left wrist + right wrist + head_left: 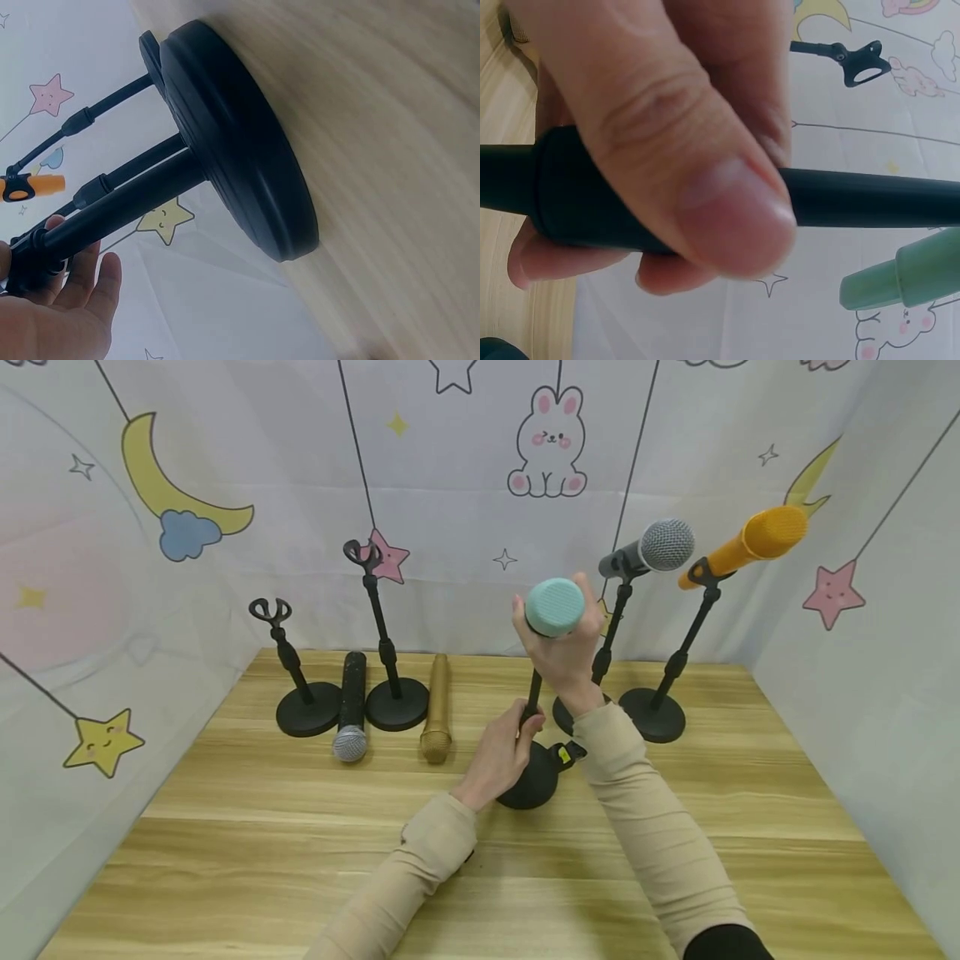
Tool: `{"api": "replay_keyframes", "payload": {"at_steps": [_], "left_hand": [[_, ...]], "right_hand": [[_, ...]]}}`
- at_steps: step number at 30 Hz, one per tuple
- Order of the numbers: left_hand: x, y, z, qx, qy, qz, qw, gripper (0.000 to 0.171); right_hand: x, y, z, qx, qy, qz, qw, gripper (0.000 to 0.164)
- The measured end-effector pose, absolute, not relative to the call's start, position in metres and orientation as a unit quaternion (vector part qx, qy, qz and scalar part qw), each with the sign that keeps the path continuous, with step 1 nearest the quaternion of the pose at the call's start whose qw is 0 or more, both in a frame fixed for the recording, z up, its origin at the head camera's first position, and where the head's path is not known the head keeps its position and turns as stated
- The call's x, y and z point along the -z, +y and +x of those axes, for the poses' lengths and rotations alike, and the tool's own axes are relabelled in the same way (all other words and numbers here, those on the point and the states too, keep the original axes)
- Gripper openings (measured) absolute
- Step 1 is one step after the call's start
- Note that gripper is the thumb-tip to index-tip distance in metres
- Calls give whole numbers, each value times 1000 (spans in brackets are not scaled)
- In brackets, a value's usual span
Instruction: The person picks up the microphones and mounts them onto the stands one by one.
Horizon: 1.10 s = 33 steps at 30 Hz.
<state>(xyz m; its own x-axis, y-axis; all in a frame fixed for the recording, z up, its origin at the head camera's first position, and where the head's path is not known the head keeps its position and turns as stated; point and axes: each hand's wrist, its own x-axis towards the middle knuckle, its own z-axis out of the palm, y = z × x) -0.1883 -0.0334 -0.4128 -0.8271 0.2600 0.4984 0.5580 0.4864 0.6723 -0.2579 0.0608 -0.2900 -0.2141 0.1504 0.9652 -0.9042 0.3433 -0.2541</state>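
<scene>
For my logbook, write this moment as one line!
left hand: grips black, round-based microphone stand | right hand: holds mint-green microphone

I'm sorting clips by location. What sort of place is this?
Probably a small staged indoor corner, perhaps for filming or demonstrations. The signs: a wood-grain table, cartoon-printed white hangings behind and beside it, and black microphone stands with a mint-green microphone among others.

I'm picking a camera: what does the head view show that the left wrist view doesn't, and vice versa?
Only the head view shows the mint microphone, loose black microphone and gold microphone. Only the left wrist view shows the lower pole of the held stand unobstructed; in the head view, the left hand mostly hides it. Both show the orange microphone, the table, and that hand gripping the stand.
</scene>
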Motion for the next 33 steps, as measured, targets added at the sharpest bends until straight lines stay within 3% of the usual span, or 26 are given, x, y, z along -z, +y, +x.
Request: {"api": "replay_keyframes", "payload": {"at_steps": [16,24,28,33], "left_hand": [[413,-34,-188,450,-843,-247,163,27],[413,-34,-187,454,-842,-243,161,25],[414,-35,-187,468,-838,-238,149,28],[416,-37,-187,503,-827,-227,110,33]], "right_hand": [[291,67,-250,-477,-640,326,506,31],[295,74,-240,-482,-672,344,445,35],[303,76,-234,-526,-658,351,408,44],[321,75,-226,-596,-620,312,404,60]]}}
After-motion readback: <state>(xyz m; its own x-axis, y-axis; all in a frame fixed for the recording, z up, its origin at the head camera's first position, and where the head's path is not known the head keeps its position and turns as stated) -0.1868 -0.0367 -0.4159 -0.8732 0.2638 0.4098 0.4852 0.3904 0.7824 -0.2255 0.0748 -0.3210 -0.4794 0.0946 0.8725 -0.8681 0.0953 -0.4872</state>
